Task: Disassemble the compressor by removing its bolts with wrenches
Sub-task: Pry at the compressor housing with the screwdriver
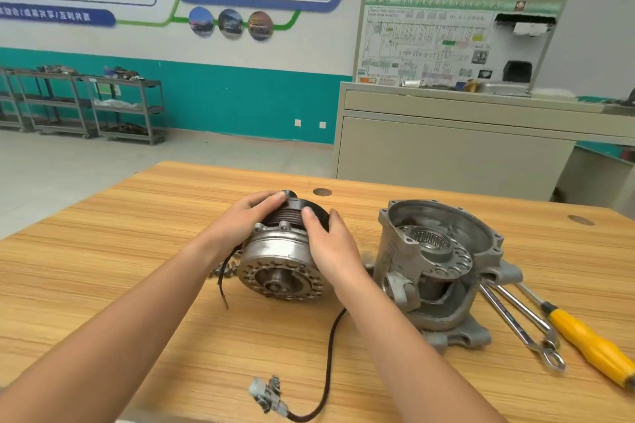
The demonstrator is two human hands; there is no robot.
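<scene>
1. Wooden surface (137,285) in a training workshop, with wall posters, metal shelving and a grey cabinet behind.
2. At centre, the compressor front section (280,271) lies on its side. Its long axis runs from the black grooved pulley at the far end to a perforated round face turned toward the viewer.
3. The left hand (247,216) curls over the pulley from the left, and the right hand (330,244) wraps it from the right. Both grip it.
4. Just right stands the compressor housing (443,251), an open shell holding a bearing ring and a perforated plate.
5. Two wrenches (515,323) and a yellow-handled screwdriver (591,343) lie beyond the housing, likely easier for the right hand to reach.
6. Loose bolts (223,268) sit left of the section, and a black cable ends in a grey plug (268,395) near the front edge.
</scene>
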